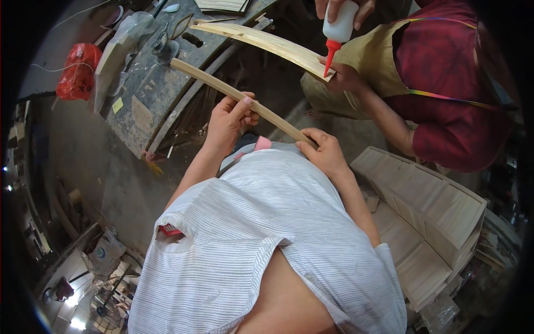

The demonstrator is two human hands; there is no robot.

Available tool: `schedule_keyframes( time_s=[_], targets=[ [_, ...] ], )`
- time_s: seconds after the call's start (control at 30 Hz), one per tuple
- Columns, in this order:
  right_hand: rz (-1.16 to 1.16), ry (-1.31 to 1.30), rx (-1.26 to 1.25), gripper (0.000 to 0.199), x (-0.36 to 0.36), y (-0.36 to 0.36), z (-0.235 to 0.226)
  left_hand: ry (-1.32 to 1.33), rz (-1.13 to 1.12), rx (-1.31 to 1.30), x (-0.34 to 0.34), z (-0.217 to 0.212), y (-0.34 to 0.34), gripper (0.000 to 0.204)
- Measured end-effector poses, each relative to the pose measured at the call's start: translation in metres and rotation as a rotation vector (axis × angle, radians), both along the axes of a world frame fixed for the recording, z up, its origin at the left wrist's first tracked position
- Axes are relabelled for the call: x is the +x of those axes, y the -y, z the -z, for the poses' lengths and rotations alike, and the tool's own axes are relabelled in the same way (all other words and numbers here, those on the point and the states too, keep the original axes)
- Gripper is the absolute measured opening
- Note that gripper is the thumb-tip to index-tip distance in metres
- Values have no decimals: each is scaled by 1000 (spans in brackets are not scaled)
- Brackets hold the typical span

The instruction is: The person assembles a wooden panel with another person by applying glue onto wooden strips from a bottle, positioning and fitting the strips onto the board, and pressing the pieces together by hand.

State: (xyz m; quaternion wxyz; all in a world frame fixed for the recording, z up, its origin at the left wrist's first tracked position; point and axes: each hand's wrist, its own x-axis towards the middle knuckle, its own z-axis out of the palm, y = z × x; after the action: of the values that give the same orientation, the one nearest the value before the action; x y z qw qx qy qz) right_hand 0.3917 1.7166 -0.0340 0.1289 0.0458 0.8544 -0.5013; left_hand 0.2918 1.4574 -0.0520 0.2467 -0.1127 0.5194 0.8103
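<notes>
A long narrow wooden strip (214,83) slants across in front of my body, its far end up at the left near the workbench. My left hand (229,119) grips it around the middle, thumb on top. At its near right end, my right hand (324,151) is closed round the wood. Beyond, a co-worker holds a wider, thin wooden board (267,43) in one hand (346,76). The co-worker's other hand tilts a white squeeze bottle (340,23) with a red nozzle, whose tip is at the board's right end.
A dusty workbench (139,92) stands at the left, bearing a metal tool (165,49) and a yellow paper note (117,105). A red plastic bag (79,71) hangs beside it. Panelled wooden pieces (423,195) are stacked at my right. A fan (111,306) stands at the lower left.
</notes>
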Motion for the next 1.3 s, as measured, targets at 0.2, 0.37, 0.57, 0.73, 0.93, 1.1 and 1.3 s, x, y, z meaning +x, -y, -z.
schedule_keyframes(
  time_s=[0.2,0.37,0.57,0.73,0.93,1.1,1.3],
  targets=[
    [-19,-22,-7,31,-3,5,-1,-15,-25,2,0,-1,5,27],
    [1,-17,12,29,-1,9,1,-2,-31,9,1,3,7,28],
    [6,-14,-34,27,1,15,3,-14,-32,27,5,2,14,27],
    [13,13,-35,27,3,20,2,14,-44,29,10,5,19,26],
    [13,38,-17,28,3,20,-1,17,-30,31,10,9,18,26],
    [20,34,7,29,1,22,-1,14,-63,-13,10,7,21,30],
    [-3,-16,-30,30,5,22,2,21,-26,-2,10,5,22,29]
  ],
)
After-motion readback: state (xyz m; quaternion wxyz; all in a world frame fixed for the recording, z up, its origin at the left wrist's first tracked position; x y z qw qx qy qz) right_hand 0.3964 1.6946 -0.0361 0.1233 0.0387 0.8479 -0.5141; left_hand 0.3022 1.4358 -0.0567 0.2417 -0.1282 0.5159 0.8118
